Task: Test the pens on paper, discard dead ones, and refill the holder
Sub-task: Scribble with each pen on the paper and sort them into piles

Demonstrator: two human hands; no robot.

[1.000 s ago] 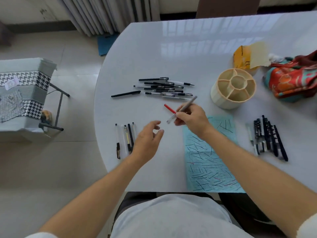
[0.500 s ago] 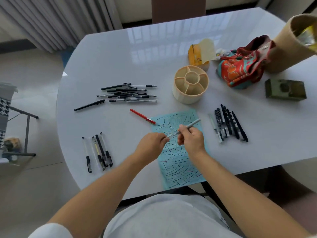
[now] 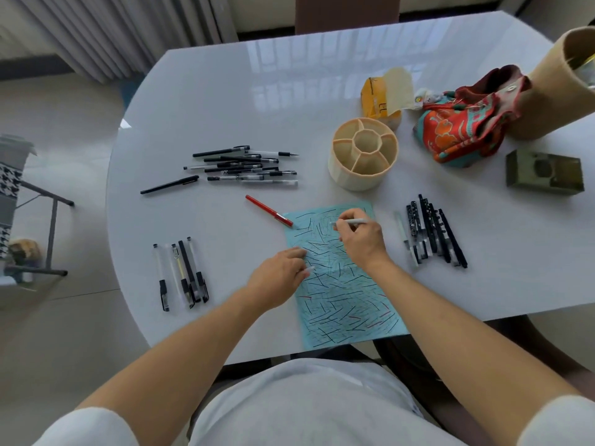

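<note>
The right hand (image 3: 362, 241) has its fingers clamped on a pen (image 3: 351, 222), tip on the paper (image 3: 341, 278). The left hand (image 3: 280, 275), fingers curled around a cap, steadies the paper; if it slips, the stroke smears.

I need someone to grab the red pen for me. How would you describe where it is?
On the white table, find the blue paper. The red pen lies alone at its far left corner, the only red one among black and clear pens.
</note>
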